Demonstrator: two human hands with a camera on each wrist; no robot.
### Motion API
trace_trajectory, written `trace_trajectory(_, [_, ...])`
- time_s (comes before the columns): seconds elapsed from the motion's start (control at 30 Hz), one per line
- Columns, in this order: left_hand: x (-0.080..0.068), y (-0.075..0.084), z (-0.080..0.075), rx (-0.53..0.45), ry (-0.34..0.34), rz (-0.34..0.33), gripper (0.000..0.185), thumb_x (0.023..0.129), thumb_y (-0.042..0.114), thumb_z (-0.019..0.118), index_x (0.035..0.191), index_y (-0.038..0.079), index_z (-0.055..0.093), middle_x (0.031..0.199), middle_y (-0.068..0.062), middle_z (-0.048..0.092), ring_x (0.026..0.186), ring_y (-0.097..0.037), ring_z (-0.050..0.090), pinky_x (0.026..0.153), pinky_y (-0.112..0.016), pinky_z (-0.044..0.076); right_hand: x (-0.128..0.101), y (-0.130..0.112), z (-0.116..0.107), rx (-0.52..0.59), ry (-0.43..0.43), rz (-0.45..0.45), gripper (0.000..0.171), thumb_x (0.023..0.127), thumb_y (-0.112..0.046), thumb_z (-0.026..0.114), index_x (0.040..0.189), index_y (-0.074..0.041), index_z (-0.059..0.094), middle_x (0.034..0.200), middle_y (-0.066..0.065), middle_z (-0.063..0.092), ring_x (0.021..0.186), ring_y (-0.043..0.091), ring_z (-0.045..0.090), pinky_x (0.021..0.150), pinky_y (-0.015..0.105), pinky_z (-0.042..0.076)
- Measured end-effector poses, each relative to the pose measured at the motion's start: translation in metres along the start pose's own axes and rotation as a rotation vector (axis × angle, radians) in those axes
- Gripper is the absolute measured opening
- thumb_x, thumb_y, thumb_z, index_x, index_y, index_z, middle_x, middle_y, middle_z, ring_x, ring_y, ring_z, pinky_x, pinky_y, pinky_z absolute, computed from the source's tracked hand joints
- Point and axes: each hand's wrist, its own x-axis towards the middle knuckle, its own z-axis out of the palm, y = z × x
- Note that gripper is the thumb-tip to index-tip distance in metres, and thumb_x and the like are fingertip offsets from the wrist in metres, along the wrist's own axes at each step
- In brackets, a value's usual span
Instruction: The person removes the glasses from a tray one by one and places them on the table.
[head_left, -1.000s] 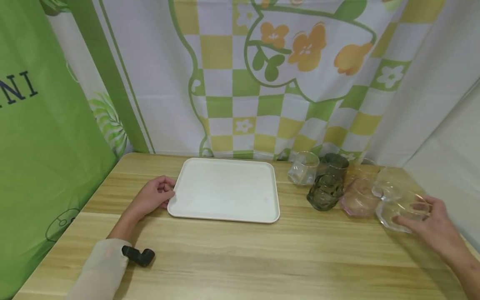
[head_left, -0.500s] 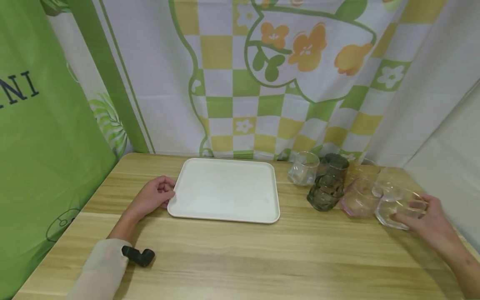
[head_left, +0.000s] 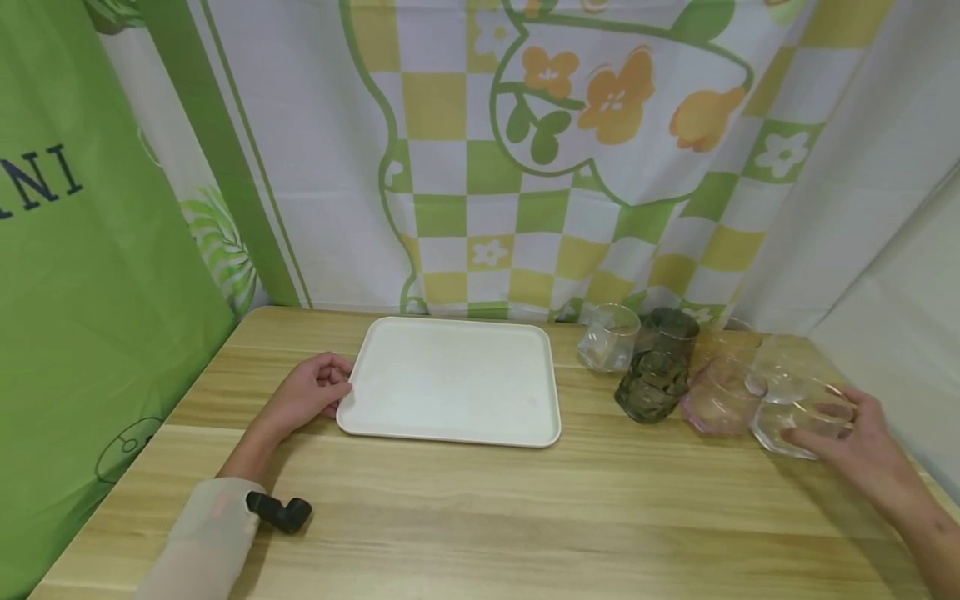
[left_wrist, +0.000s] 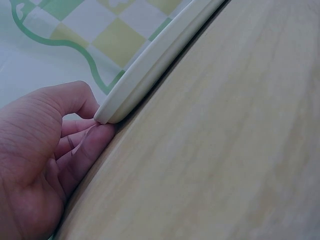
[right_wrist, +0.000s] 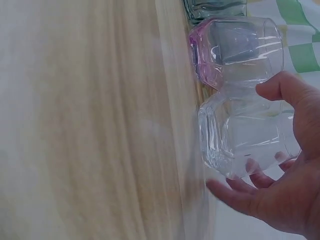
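Note:
My left hand (head_left: 303, 392) pinches the left rim of a white rectangular tray (head_left: 450, 383) lying flat on the table. In the left wrist view, digits of the left hand (left_wrist: 35, 145) meet above and below the tray's edge (left_wrist: 145, 75). At the table's right side, my right hand (head_left: 873, 442) holds a clear faceted drinking glass (head_left: 795, 429) that stands upright. Seen from the right wrist, thumb and fingers lie on opposite sides of that glass (right_wrist: 250, 135). A pink-based glass (head_left: 720, 400) stands right beside it.
Left of the pink-based glass stand a dark grey-green glass (head_left: 648, 387), another dark one (head_left: 671, 325) behind it and a clear glass (head_left: 607, 342). More clear glasses, partly hidden, stand at the back right. A patterned curtain (head_left: 435, 100) hangs behind the wooden table (head_left: 480, 517).
The right hand and its clear glass have shifted slightly left and back, closer to the pink-based glass. The left hand and tray stay where they were.

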Motion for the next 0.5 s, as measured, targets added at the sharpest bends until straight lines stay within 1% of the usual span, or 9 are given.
trace_trajectory(0.03, [0.0, 0.0, 0.0, 0.002, 0.0, 0.002, 0.029, 0.096, 0.001, 0.063, 0.122, -0.008, 0.055, 0.09, -0.014, 0.061, 0.075, -0.023, 0.064, 0.062, -0.033, 0.06, 0.0, -0.001, 0.0, 0.011, 0.005, -0.002, 0.102, 0.101, -0.026, 0.067, 0.156, 0.005, -0.013, 0.15, 0.049, 0.015, 0.125, 0.068, 0.029, 0.087, 0.047, 0.053])
trace_trajectory(0.1, [0.0, -0.001, 0.0, 0.008, 0.002, 0.003, 0.029, 0.096, 0.001, 0.063, 0.122, -0.008, 0.055, 0.09, -0.014, 0.061, 0.075, -0.023, 0.063, 0.062, -0.033, 0.06, -0.002, -0.002, 0.001, 0.032, 0.028, -0.012, 0.103, 0.102, -0.025, 0.067, 0.157, 0.003, -0.015, 0.154, 0.049, 0.006, 0.133, 0.07, 0.017, 0.1, 0.07, 0.039])
trace_trajectory(0.13, [0.0, -0.002, 0.0, 0.009, 0.001, 0.004, 0.029, 0.096, 0.001, 0.063, 0.123, -0.009, 0.054, 0.09, -0.014, 0.061, 0.075, -0.023, 0.063, 0.062, -0.034, 0.06, -0.003, -0.003, 0.001, 0.038, 0.053, -0.021, 0.102, 0.101, -0.025, 0.067, 0.158, 0.002, -0.014, 0.155, 0.048, 0.003, 0.136, 0.07, 0.011, 0.102, 0.078, 0.028])
trace_trajectory(0.17, [0.0, -0.002, 0.0, 0.008, -0.002, 0.005, 0.03, 0.096, 0.001, 0.063, 0.123, -0.009, 0.054, 0.09, -0.014, 0.061, 0.076, -0.023, 0.063, 0.063, -0.034, 0.06, -0.005, -0.004, 0.002, 0.041, 0.085, -0.032, 0.102, 0.101, -0.024, 0.068, 0.158, 0.002, -0.011, 0.156, 0.047, 0.002, 0.138, 0.069, 0.007, 0.104, 0.081, 0.017])
trace_trajectory(0.2, [0.0, -0.003, 0.0, 0.006, -0.002, 0.002, 0.03, 0.096, 0.001, 0.064, 0.123, -0.008, 0.055, 0.09, -0.014, 0.061, 0.076, -0.023, 0.063, 0.063, -0.034, 0.06, -0.006, -0.006, 0.002, 0.035, 0.123, -0.043, 0.101, 0.1, -0.024, 0.069, 0.159, 0.002, -0.009, 0.157, 0.045, 0.001, 0.14, 0.067, 0.005, 0.107, 0.08, 0.013])
trace_trajectory(0.3, [0.001, -0.002, -0.002, 0.013, -0.018, -0.003, 0.031, 0.096, 0.002, 0.064, 0.124, -0.009, 0.054, 0.091, -0.014, 0.062, 0.077, -0.024, 0.064, 0.064, -0.035, 0.061, -0.01, -0.014, 0.006, 0.01, 0.252, -0.087, 0.099, 0.096, -0.022, 0.073, 0.16, 0.003, 0.002, 0.16, 0.038, 0.005, 0.144, 0.059, 0.005, 0.117, 0.067, 0.007])
trace_trajectory(0.37, [0.001, 0.0, -0.005, 0.018, -0.031, -0.006, 0.032, 0.097, 0.003, 0.064, 0.125, -0.009, 0.054, 0.091, -0.014, 0.062, 0.077, -0.024, 0.065, 0.064, -0.035, 0.061, -0.011, -0.025, 0.008, 0.001, 0.341, -0.134, 0.095, 0.093, -0.017, 0.075, 0.161, 0.0, 0.011, 0.16, 0.033, 0.011, 0.148, 0.045, 0.009, 0.123, 0.044, 0.009])
trace_trajectory(0.4, [0.001, 0.002, -0.006, 0.019, -0.039, -0.009, 0.033, 0.098, 0.003, 0.064, 0.126, -0.01, 0.053, 0.091, -0.015, 0.063, 0.076, -0.024, 0.066, 0.065, -0.035, 0.061, -0.013, -0.032, 0.01, -0.001, 0.379, -0.155, 0.093, 0.092, -0.015, 0.076, 0.161, -0.003, 0.015, 0.159, 0.03, 0.014, 0.148, 0.039, 0.012, 0.122, 0.034, 0.009])
trace_trajectory(0.5, [0.0, 0.008, -0.009, 0.019, -0.068, -0.013, 0.036, 0.099, 0.005, 0.065, 0.128, -0.011, 0.052, 0.091, -0.015, 0.063, 0.075, -0.024, 0.066, 0.065, -0.035, 0.061, -0.016, -0.057, 0.016, 0.013, 0.456, -0.227, 0.088, 0.088, -0.007, 0.077, 0.16, -0.011, 0.027, 0.158, 0.023, 0.021, 0.142, 0.025, 0.021, 0.114, 0.017, 0.014])
